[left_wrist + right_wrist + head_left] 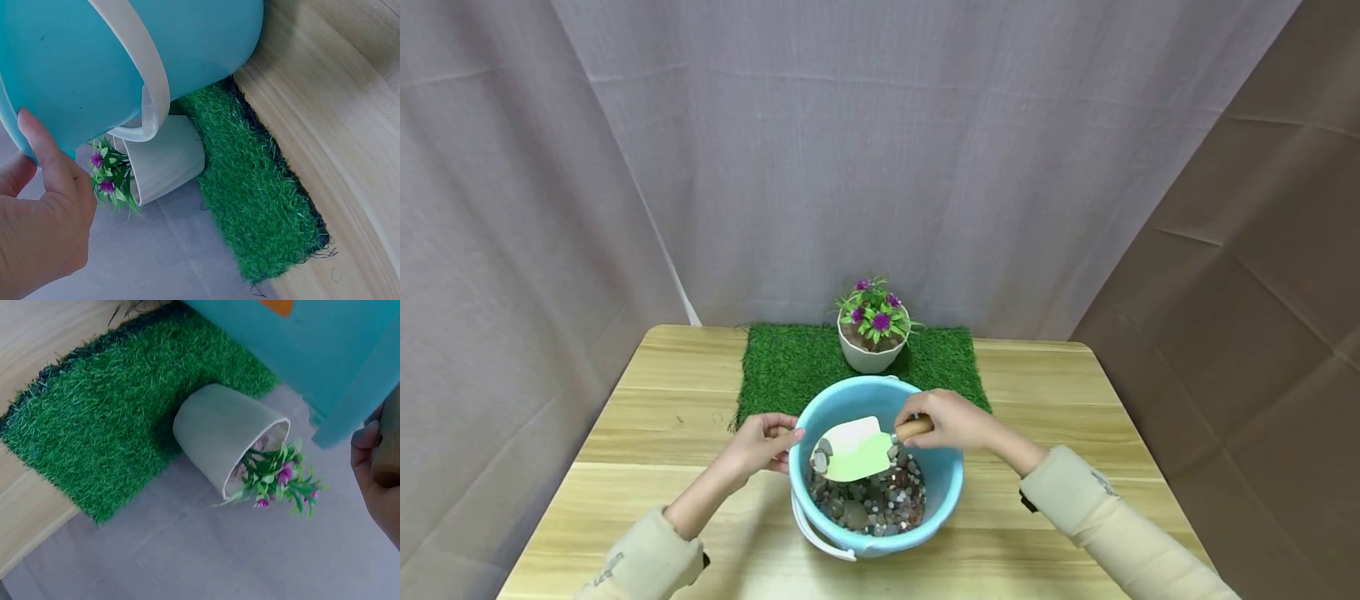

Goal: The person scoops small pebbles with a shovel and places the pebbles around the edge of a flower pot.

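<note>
A light blue bucket (953,487) holds small pebbles (880,507) of mixed colours at its bottom. My left hand (758,450) grips the bucket's left rim, thumb over the edge and fingers outside, as the left wrist view also shows. In my right hand (953,419) is a garden trowel with a light green blade (859,457), held by its wooden handle (913,429). The blade is inside the bucket opening, above the pebbles, with a few grey stones (822,454) at its tip. In the right wrist view the handle (389,447) and part of the hand appear at the right edge.
Behind the bucket, a white pot (869,358) with a purple-flowered plant (874,315) stands on a green artificial grass mat (790,358). The bucket's white handle (817,535) hangs down at the front left. Beneath is a wooden table (685,392), with grey curtains (850,167) around.
</note>
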The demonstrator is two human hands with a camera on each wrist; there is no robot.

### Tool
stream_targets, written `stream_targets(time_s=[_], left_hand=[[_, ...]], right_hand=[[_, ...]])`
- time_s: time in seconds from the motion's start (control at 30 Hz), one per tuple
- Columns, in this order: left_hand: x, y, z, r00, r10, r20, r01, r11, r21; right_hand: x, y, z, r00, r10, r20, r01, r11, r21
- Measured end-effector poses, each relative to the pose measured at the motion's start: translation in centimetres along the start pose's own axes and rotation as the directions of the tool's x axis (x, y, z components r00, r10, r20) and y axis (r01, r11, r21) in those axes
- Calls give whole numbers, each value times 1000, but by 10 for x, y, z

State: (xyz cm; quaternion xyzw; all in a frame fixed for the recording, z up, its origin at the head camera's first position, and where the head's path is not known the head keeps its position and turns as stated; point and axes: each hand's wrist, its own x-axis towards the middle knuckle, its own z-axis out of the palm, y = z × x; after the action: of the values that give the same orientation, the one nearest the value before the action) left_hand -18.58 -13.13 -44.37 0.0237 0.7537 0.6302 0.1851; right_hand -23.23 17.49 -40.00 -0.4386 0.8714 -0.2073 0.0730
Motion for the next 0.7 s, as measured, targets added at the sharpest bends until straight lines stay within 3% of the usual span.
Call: stream_targets(time_s=[0.7], left_hand=[[-1,-1,-1,1000,10,2,-10,1000,-13]], right_hand=[[-7,16,-31,995,64,-70,-59,996,72]])
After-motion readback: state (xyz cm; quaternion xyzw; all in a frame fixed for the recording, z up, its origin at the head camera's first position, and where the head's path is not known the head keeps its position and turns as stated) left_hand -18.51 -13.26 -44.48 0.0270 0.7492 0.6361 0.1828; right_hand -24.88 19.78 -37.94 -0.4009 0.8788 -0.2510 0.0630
